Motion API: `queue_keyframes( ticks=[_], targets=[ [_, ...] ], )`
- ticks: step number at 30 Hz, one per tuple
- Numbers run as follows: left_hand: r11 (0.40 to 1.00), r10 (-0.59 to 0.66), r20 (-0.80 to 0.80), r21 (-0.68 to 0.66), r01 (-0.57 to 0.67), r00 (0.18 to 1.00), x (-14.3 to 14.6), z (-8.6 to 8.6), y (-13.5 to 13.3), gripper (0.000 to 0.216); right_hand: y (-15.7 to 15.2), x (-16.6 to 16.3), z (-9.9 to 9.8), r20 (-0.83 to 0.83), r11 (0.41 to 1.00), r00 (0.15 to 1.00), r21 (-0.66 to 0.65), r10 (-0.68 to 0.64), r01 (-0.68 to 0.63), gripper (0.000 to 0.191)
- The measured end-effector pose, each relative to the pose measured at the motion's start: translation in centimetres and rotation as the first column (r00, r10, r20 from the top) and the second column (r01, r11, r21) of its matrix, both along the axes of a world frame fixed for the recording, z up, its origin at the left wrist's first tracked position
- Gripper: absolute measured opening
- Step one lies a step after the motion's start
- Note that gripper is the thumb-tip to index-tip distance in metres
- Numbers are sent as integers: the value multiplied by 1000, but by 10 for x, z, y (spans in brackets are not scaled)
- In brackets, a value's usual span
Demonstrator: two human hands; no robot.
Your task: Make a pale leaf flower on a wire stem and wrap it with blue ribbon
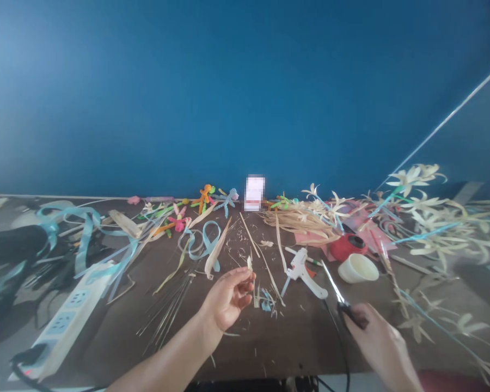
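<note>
Left grip: my left grip [228, 296] is pinched narrow, with thumb and fingertips closed on the strip [250, 264]. The strip is a short, flat, pale sliver of dried leaf that stands up above my fingers, over the middle of the surface.
Right grip: my right grip [381, 337] is wrapped around the dark handles of the scissors [340, 298]. Their thin, shiny blades point up and to the left, and I cannot tell whether they are parted.
Surface: the surface [294, 332] is dark brown and matt, and it is strewn with pale shavings and slivers.
Glue gun: the glue gun [304, 270] is white plastic and lies on its side between my hands, just beyond the blade tips.
Cup: the cup [363, 270] is cream, smooth and round. It sits beside a red domed disc [343, 247].
Wires: the wires [169, 307] are thin, straight and grey, fanned out to the left of my forearm.
Ribbon: the ribbon [85, 234] is light blue, flat and glossy, and lies in loose loops.
Power strip: the power strip [71, 313] is a long white block with blue sockets at the left edge.
Flowers: the flowers [416, 177] are pale straw with pointed petals, piled at the right.
Figures: the figures [206, 196] are fuzzy and brightly coloured, standing at the back by the blue wall.
</note>
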State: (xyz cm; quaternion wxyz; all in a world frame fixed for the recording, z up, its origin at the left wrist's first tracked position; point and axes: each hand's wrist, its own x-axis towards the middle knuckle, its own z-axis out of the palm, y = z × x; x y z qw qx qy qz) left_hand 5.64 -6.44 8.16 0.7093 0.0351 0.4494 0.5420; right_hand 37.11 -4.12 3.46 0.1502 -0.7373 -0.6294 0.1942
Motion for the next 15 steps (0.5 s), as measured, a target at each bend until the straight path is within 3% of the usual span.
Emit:
queue_keyframes(
  ticks=[3, 8, 12, 15],
  targets=[
    [1000, 5, 24, -2, -5, 1000, 0, -3, 2, 19, 6, 26, -11, 165, 998, 986, -56, -11, 20, 26],
    [998, 1, -41, 59, 1, 999, 3, -4, 2, 19, 21, 42, -30, 202, 997, 979, -75, 11, 4, 28],
    [995, -9, -101, 102, 19, 995, 3, -2, 2, 19, 34, 52, -41, 175, 987, 974, -100, 142, -126, 23],
    [993, 8, -109, 121, 5, 994, 2, -1, 2, 21, 41, 58, -36, 168, 964, 957, -164, 237, -210, 24]
  ],
)
